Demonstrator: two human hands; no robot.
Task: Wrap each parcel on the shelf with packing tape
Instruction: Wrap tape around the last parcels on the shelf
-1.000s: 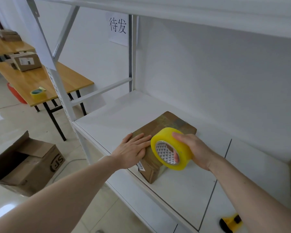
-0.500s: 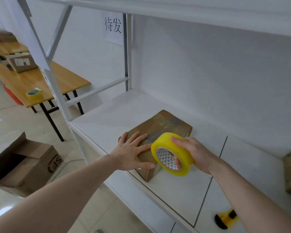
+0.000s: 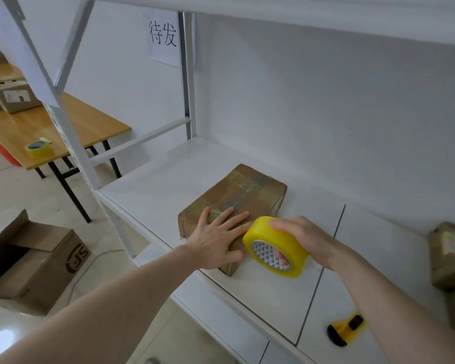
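A brown cardboard parcel (image 3: pixel 244 193) lies on the white shelf (image 3: pixel 155 185), its top crossed by clear tape. My left hand (image 3: pixel 218 239) lies flat on the parcel's near end, fingers spread and straight. My right hand (image 3: pixel 304 236) grips a yellow roll of packing tape (image 3: pixel 275 246) held against the parcel's near right corner, fingers through its core. Another taped parcel (image 3: pixel 449 254) sits at the shelf's right edge, partly cut off.
A yellow and black cutter (image 3: pixel 346 331) lies on the shelf near the front right. Left of the shelf stands a wooden table (image 3: pixel 71 127) with a second tape roll (image 3: pixel 38 148) and a box (image 3: pixel 15 97). An open carton (image 3: pixel 34 264) sits on the floor.
The parcel has shifted toward the shelf's front edge under my left hand. My left hand slid further onto its top. The tape roll stays at the near corner.
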